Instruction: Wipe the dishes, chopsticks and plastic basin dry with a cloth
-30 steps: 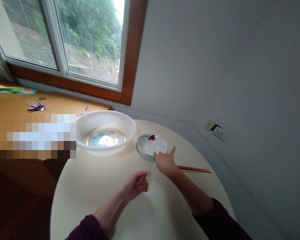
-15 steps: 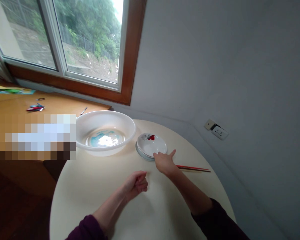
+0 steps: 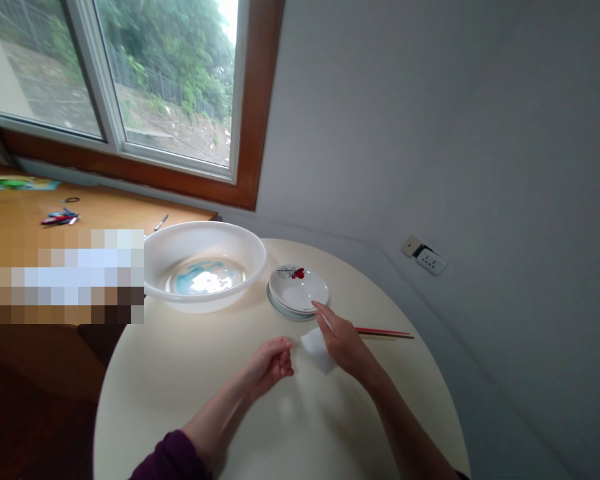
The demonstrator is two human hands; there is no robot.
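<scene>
My right hand [image 3: 347, 343] is over the table, just in front of a small stack of plates. Its thumb side faces left, and under its fingers hangs a thin white piece like a tissue [image 3: 320, 350]. The index finger reaches close to the rim of the top plate [image 3: 300, 293], which is white with a red flower print. Lower left, my left hand [image 3: 270, 363] is curled into a loose fist, with nothing showing in it. Behind my right hand lie red and dark chopsticks [image 3: 387, 333], their left ends hidden.
A large translucent white basin [image 3: 253, 267] stands left of the plates on the round cream table [image 3: 180, 373]. A wooden desk [image 3: 105, 217] with pens and scissors adjoins at left. The wall with a socket [image 3: 431, 260] bounds the right side.
My right hand has drawn back from the plates toward me, and the white tissue-like piece has come into view under it. My left hand stays curled. The camera has turned slightly right.
</scene>
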